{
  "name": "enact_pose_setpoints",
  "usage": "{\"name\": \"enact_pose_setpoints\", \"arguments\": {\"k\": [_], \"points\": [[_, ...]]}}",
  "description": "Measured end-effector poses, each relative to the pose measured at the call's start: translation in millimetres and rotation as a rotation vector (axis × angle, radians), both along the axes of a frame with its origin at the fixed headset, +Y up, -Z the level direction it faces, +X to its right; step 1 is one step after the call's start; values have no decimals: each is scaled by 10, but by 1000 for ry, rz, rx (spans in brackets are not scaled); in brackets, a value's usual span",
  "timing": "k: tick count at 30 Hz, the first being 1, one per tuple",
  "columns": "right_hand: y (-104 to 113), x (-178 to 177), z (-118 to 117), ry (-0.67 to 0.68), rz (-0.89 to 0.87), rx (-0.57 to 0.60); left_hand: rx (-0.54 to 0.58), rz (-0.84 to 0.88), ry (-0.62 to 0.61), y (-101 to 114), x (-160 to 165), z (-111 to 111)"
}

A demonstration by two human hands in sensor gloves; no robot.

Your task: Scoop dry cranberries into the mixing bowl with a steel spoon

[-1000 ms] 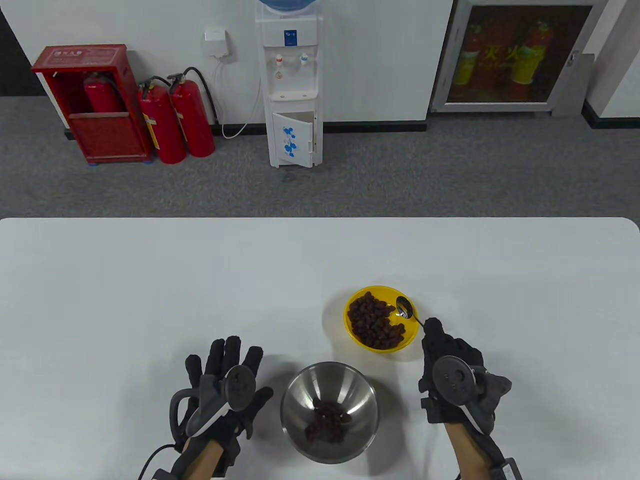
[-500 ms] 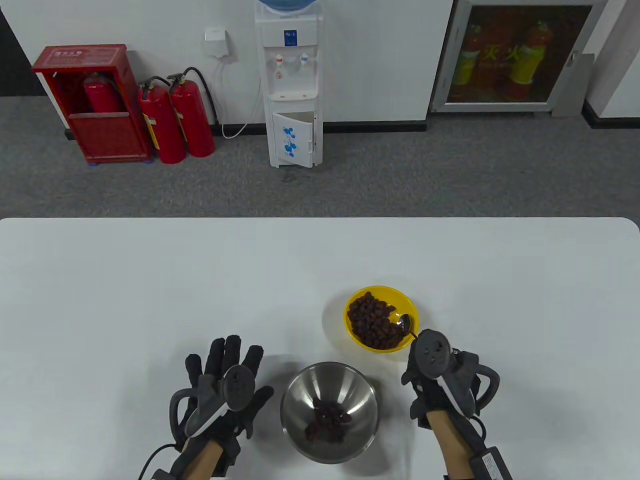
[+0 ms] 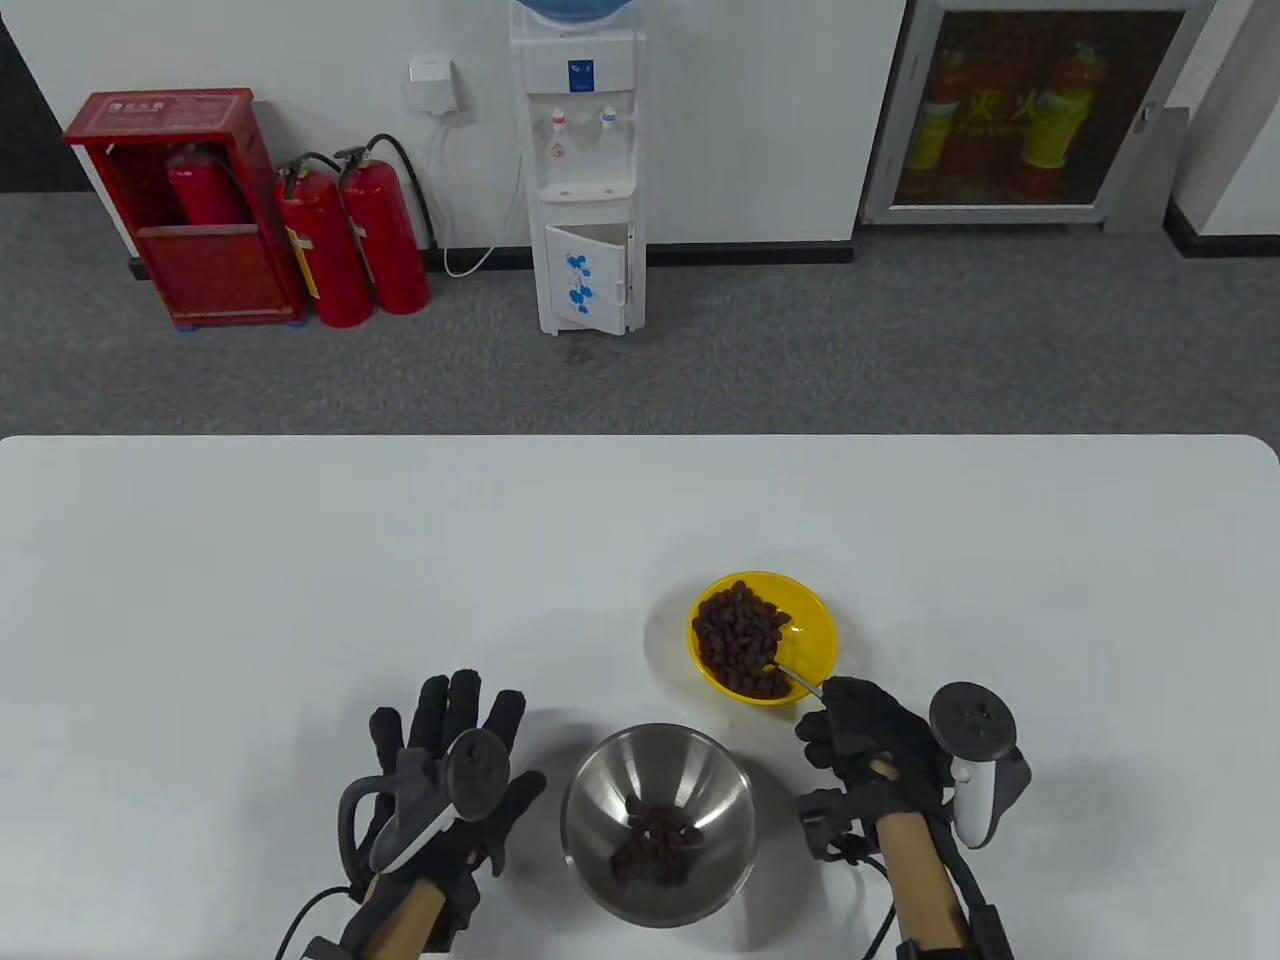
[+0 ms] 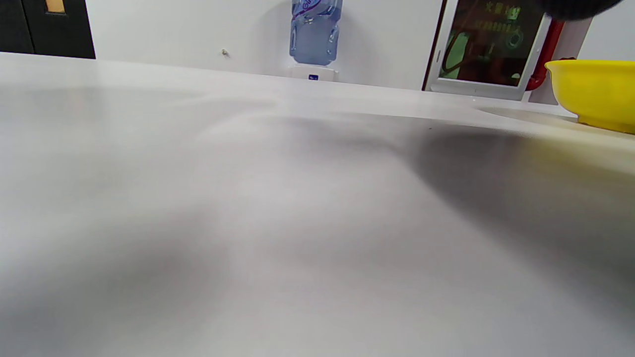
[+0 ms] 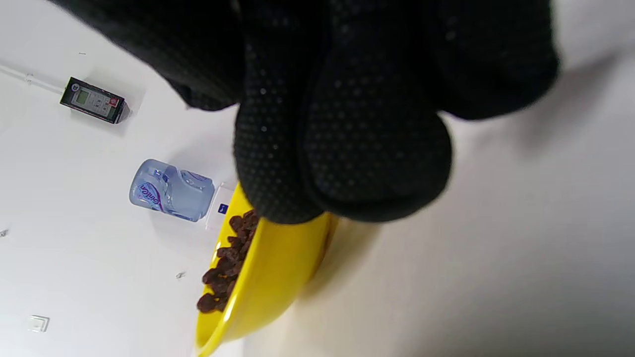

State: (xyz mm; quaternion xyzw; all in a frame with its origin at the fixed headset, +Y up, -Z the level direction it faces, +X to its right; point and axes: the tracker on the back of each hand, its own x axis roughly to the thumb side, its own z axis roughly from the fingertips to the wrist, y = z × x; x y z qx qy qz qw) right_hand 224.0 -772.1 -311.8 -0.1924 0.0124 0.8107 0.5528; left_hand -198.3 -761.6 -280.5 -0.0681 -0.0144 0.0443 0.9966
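right hand [image 3: 868,735] gripping steel spoon [image 3: 797,681] handle, digging into cranberries [image 3: 738,640] beyond fingertips | yellow bowl [image 3: 815,640] feeding mixing bowl [image 3: 657,822] | left hand [image 3: 450,790] lying flat, fingers spread, grasping nothing

Count taken on the table [image 3: 300,560]:

- Bowls: two. One yellow bowl [image 3: 812,640], one steel bowl [image 3: 600,800] at its 7 o'clock.
- Spoons: one spoon [image 3: 795,681].
- Cranberries: two heaps, pieces too many to count; the larger heap [image 3: 738,635] in the yellow bowl, the smaller heap [image 3: 655,842] in the steel bowl.
- Gloved hands: two, left hand [image 3: 445,790] and right hand [image 3: 870,745].
- Trackers: two, one per hand.
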Motion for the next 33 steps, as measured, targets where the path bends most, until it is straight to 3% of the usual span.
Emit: {"name": "enact_pose_setpoints", "arguments": {"k": [8, 33], "points": [[-64, 5, 32, 46, -90, 32, 7, -10, 1, 8, 0, 3], [-35, 133, 110, -51, -159, 87, 10, -15, 2, 13, 8, 13]]}}
